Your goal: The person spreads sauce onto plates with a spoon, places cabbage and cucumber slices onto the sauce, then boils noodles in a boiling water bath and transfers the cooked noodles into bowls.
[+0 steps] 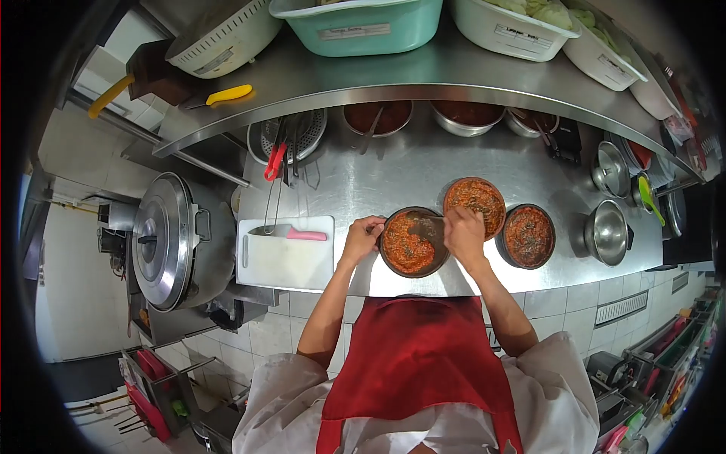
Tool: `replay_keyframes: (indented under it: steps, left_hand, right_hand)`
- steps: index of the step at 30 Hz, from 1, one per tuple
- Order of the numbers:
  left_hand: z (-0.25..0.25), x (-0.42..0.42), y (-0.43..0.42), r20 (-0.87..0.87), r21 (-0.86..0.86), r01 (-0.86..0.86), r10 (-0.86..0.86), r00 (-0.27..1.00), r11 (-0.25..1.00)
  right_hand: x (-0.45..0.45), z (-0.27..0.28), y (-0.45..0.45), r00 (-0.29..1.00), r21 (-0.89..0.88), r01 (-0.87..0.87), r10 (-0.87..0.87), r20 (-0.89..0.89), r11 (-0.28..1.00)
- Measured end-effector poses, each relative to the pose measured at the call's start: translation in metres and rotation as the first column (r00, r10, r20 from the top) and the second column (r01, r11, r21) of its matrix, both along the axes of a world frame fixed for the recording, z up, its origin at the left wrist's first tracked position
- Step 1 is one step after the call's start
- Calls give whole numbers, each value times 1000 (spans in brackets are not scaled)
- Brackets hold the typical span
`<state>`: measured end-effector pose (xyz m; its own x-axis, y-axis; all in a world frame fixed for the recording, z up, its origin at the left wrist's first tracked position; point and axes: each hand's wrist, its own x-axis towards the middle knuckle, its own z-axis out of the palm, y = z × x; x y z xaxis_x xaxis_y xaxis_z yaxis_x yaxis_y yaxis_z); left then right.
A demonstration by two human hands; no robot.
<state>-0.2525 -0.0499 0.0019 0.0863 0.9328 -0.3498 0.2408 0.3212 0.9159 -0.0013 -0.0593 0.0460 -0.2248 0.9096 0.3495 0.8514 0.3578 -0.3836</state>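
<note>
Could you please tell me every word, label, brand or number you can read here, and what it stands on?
None reads with certainty; these are too small or blurred:
Label on the teal tub.
Label on the perforated white tub.
Label on the white tub right of the teal one.
Label on the far-right white tub.

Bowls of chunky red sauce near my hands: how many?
3. The left bowl is at the left hand; the rear bowl is just beyond the right hand; the right bowl is to its right.
</note>
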Motion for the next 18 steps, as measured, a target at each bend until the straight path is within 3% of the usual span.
replay_keyframes:
  steps: [3,6,8,10,13,14,16,18]
  left_hand:
    - [2,-2,-3,-46,-5,17,-17,999,1000]
    - [-1,-2,-7,-28,-15,27,-27,999,1000]
    - [-4,-2,-8,5,-9,16,-16,1000,1000]
    - [-4,-2,-14,14,-35,2,-1,1000,999]
    - [-1,1,-29,2,-42,-31,32,999,999]
    - [0,-2,-31,2,-46,-30,30,1000,998]
    - [5,-8,-32,65,-235,39,-25,998,971]
    - [3,-8,-24,72,-182,35,-22,997,983]
  right_hand:
    - [1,1,-3,996,-63,61,-65,-62,996]
    - [-6,-3,-5,999,-50,-6,4,-48,999]
    - [5,-2,-3,990,-68,125,-128,-55,990]
    - [7,3,-7,991,-93,122,-126,-39,988]
    - [-4,-5,-9,992,-84,-122,120,-36,989]
    - [-2,-7,-5,992,-89,-121,118,-37,989]
    - [8,-1,3,1000,-78,12,-13,-11,997]
    - [26,6,-2,999,-72,14,-17,-41,997]
